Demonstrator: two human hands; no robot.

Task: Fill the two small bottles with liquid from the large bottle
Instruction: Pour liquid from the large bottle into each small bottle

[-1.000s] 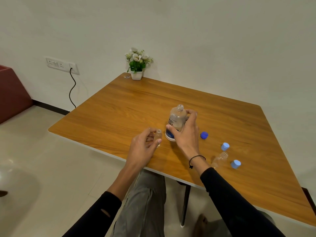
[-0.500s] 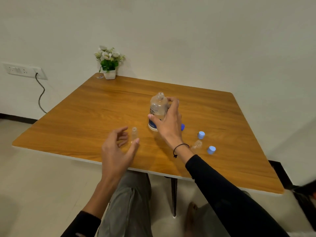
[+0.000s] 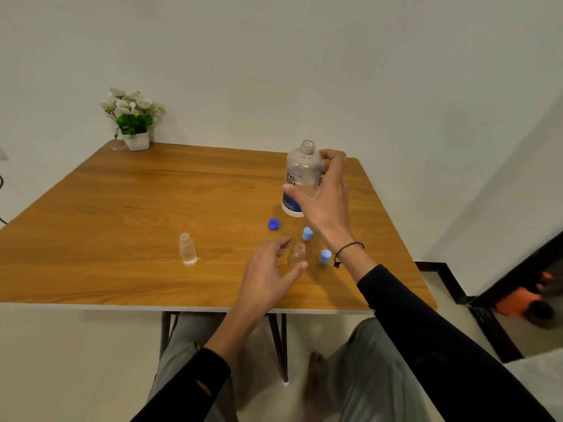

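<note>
My right hand [image 3: 327, 197] grips the large clear bottle [image 3: 301, 175], uncapped, blue-labelled at its base, held upright just above the wooden table [image 3: 122, 208]. One small clear bottle [image 3: 188, 249] stands alone to the left, holding liquid. A second small bottle [image 3: 297, 254] stands between the thumb and fingers of my left hand [image 3: 268, 275], whose fingers are spread around it; whether they touch it I cannot tell. A dark blue cap [image 3: 273, 224] and two light blue caps [image 3: 307, 233] [image 3: 325, 256] lie near the bottles.
A white pot of flowers [image 3: 134, 120] stands at the table's far left corner by the wall. The table's right and near edges are close to the bottles. My knees show below the table. An orange object [image 3: 524, 300] sits on the floor at right.
My left hand left the first small bottle and moved right to the second one. My right hand raised the large bottle slightly. The camera swung to the right.
</note>
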